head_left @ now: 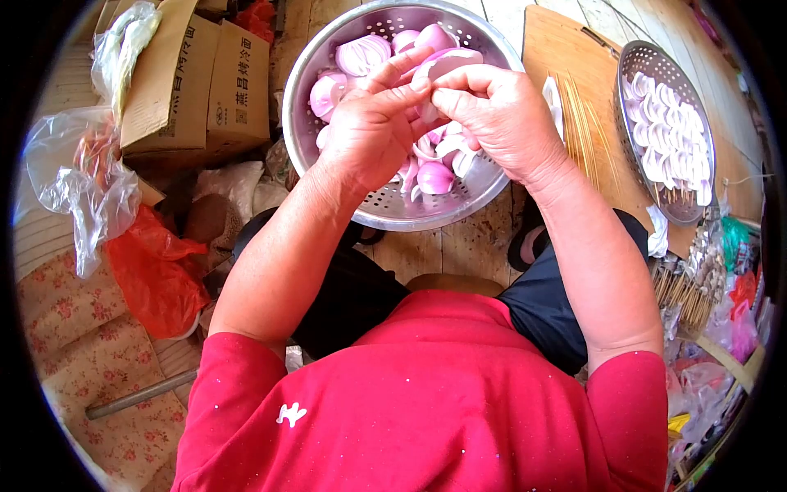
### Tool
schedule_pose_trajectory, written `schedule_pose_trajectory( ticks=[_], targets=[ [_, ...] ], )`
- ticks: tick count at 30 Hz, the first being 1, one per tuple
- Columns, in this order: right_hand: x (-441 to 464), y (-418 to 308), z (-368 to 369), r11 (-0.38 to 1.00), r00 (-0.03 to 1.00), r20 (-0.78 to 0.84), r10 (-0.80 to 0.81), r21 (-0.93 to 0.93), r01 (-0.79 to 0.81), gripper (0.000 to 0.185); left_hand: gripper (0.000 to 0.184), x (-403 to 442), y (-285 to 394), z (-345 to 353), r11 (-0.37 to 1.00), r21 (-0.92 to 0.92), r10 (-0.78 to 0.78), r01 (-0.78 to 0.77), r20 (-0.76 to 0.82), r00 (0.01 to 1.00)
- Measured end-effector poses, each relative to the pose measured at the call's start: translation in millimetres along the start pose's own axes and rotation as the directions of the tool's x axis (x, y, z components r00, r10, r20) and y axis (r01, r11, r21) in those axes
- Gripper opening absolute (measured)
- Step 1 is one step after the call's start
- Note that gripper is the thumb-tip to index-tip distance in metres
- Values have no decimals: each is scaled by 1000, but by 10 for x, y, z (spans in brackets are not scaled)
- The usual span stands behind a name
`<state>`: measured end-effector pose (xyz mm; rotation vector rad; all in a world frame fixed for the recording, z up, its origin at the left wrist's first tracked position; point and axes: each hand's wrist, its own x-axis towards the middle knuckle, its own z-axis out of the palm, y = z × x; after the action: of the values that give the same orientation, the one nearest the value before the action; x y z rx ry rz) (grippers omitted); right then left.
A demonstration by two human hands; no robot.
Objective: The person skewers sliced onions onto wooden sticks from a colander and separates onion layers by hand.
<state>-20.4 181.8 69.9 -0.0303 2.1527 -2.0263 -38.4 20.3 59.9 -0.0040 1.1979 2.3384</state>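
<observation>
Both hands meet over a round metal colander [297, 156] with a perforated wall. A purple onion piece [449, 62] is between them, curved and layered. My left hand [373, 131] curls its fingers around its left side, thumb on top. My right hand [507, 119] pinches it from the right with thumb and fingertips. Inside the colander, below the hands, lie onion halves [363, 56], a purple onion chunk [434, 177] and loose peeled layers [449, 146]. The hands hide part of the colander's contents.
Right of the colander, a wooden board [545, 41] bears thin bamboo skewers [580, 123]. An oval perforated basket [627, 57] holds rows of skewered onion pieces [668, 135]. More bundled skewers [684, 299] lie below it. At left are a cardboard box [238, 90] and a red plastic bag [156, 275].
</observation>
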Motion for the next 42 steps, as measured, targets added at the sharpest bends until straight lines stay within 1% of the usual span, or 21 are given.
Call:
schedule_pose_trajectory(
  ticks=[1,3,4,6,9,11,14,15,17,19,23,27,29,30,32,33,38,40,41,42],
  targets=[
    [9,18,-10,1000,1000,4,0,-9,0,14,51,-1,2,3,997,79,15,-16,11,1000],
    [23,51,-24,1000,1000,8,0,-19,0,14,50,-1,0,20,994,108,31,-31,7,999],
    [28,69,-27,999,1000,12,-27,-22,27,14,49,-3,-5,27,990,136,47,-47,3,999],
    [26,75,-23,998,999,16,-52,-26,53,14,49,-13,-22,33,991,129,42,-42,0,999],
    [12,59,13,1000,1000,16,-14,-26,14,14,49,-21,-33,32,995,98,21,-21,-3,1000],
    [6,56,43,999,999,8,-34,29,34,10,49,-24,-36,30,997,72,6,-6,-2,1000],
    [32,83,39,999,999,-18,-31,33,32,12,47,-26,-40,28,997,64,-34,33,10,999],
    [42,101,39,999,999,-18,-31,32,31,12,47,-27,-39,25,997,61,-43,43,-8,999],
    [59,134,42,985,989,-60,-139,-114,131,12,46,-32,-34,24,997,57,-52,54,-27,998],
    [58,130,58,983,990,-83,-115,-150,102,13,39,-41,-26,36,998,6,-56,56,-45,997],
    [48,133,80,966,985,-157,-76,-255,34,13,38,-43,-30,33,998,-2,-60,60,-64,996],
    [57,165,56,969,978,-178,-110,-237,65,13,38,-22,-29,-13,998,-23,-56,54,-85,995],
    [31,70,34,999,992,-126,31,-35,-35,15,38,-23,-18,-33,998,-30,-52,50,-84,995],
    [31,50,26,999,992,-125,31,-35,-36,15,38,-27,-3,-32,998,-27,-65,63,-80,995],
    [28,30,9,997,995,-71,72,29,-70,18,38,-28,4,-37,997,-24,-78,76,-78,994],
    [20,33,2,997,995,-69,67,37,-65,22,37,-22,1,-42,996,-36,-81,78,-79,994],
    [30,92,-6,995,995,-10,97,31,-96,23,37,-7,-18,-53,997,-44,-61,57,-88,994],
    [24,82,31,995,995,-1,103,14,-103,23,38,-20,-8,-20,999,-8,-49,49,-102,994],
    [7,59,54,994,995,17,97,-43,-96,21,38,-26,-7,-8,999,-8,-50,50,-102,994],
    [-4,49,64,991,995,35,90,-100,-87,19,41,-30,-7,3,996,66,-50,56,-89,995]
  ],
)
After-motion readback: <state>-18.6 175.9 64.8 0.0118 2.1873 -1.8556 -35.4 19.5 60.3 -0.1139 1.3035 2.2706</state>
